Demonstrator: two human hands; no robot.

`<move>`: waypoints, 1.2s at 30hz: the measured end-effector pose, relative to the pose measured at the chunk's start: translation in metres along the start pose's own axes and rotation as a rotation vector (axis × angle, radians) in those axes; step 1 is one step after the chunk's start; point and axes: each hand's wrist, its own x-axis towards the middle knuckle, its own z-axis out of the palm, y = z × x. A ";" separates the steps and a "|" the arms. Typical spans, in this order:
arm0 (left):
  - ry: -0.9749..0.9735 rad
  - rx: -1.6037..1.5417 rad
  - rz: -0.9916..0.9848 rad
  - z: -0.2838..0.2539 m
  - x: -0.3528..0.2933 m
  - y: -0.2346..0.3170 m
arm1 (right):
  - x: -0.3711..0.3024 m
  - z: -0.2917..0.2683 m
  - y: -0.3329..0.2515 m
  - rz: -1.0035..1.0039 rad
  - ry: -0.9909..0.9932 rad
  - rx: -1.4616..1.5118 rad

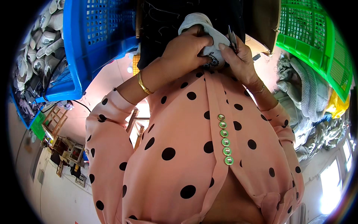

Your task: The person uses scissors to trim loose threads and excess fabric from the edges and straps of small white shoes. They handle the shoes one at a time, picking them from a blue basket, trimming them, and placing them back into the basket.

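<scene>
My left hand (186,46) is closed on a light grey fabric piece (199,18), its fingers partly tucked into the opening. The piece is curved like a slipper or shoe upper and bears a black pattern near its lower end. On its other side my right hand (242,61) grips a pair of small metal snips (232,40), pointed blades upward. The thumb of that hand lies against the edge of the fabric. How the fingers sit around the handles of the snips is partly hidden.
Black cloth (160,30) with loose thread ends lies beneath the hands. A blue plastic crate (76,80) stands at left, beside a heap of similar grey pieces (46,41). To the right are a green crate (309,52) and piled grey fabric (298,89). A wooden stool (56,119) stands lower left.
</scene>
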 end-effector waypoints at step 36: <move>0.559 0.351 0.150 0.006 -0.025 -0.015 | 0.029 -0.002 -0.015 -0.394 0.119 -0.686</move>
